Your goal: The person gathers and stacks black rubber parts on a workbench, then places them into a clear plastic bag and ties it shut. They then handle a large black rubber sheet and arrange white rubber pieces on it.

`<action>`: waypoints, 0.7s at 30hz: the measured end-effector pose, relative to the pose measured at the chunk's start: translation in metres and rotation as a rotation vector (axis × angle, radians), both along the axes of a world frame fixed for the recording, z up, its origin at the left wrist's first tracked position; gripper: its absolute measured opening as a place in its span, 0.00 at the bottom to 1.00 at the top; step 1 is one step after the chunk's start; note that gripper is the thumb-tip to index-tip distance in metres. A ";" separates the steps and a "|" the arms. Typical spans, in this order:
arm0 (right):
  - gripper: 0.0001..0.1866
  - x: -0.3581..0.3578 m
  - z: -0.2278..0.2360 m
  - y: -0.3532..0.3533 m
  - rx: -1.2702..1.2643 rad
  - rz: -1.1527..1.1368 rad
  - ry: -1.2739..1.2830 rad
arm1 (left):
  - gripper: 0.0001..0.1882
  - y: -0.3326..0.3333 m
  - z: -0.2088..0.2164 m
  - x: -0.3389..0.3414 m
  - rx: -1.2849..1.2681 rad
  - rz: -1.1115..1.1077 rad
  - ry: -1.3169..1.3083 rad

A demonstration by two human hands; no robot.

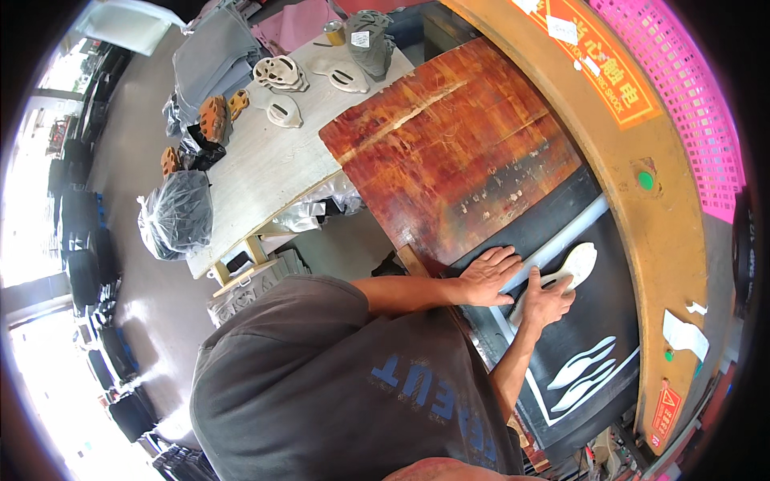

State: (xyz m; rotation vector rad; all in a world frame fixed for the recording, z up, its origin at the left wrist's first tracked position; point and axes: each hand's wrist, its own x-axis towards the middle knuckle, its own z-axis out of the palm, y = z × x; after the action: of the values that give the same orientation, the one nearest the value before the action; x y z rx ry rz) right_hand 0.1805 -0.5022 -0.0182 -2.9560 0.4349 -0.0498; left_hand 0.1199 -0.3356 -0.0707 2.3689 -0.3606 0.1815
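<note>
My left hand lies flat with its fingers stretched out, pressing near the left end of a pale grey-blue strip of sheet. The strip runs across a black board. Just right of it, my right hand grips a cream, shoe-sole-shaped piece, thumb on the strip side and fingers curled over its middle. Part of that piece is hidden under the hand. Several slim white curved shapes show on the black board below my right hand, within a pale border.
A worn red-brown board adjoins the black one. An orange machine beam with a green button curves along the right, beside a pink basket. On the pale table sit similar cream slotted pieces, orange perforated pieces and a plastic-wrapped bundle.
</note>
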 end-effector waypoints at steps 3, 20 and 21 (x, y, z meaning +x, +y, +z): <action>0.54 0.000 -0.003 -0.002 0.000 0.017 0.000 | 0.48 -0.003 -0.004 -0.002 -0.008 0.000 0.011; 0.51 0.012 0.006 -0.010 -0.006 0.011 0.057 | 0.45 0.000 -0.006 0.005 0.007 -0.037 0.001; 0.52 0.013 0.008 -0.011 0.017 0.000 0.067 | 0.45 0.000 -0.004 0.006 -0.008 -0.030 -0.018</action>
State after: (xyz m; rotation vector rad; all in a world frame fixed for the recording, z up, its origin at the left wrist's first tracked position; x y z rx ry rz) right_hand 0.1938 -0.5127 -0.0104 -2.9476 0.4423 0.0526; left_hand 0.1262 -0.3353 -0.0751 2.3536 -0.4028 0.1904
